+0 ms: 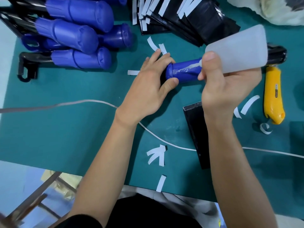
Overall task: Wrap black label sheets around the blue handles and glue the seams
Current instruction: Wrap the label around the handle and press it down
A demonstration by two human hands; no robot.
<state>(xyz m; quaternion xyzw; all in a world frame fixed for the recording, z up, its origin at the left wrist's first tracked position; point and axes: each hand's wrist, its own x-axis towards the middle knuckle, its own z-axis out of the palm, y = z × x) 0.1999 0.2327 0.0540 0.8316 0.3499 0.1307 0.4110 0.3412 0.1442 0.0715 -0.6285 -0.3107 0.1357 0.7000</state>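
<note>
Glue was going on: the left hand (148, 89) gripped the blue handle (182, 71), and the right hand (227, 86) clasped the glue bottle (238, 46) against it. Wrapping the nearby black label sheet (194, 122) likely came next.

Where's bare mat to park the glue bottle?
Widest: green mat between white cable, left forearm and near edge. Smaller: between handle pile and cable. Crowded: far edge with label sheets; right side by yellow knife, strips.

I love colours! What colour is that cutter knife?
The cutter knife is yellow, clearest in the head view.
</note>
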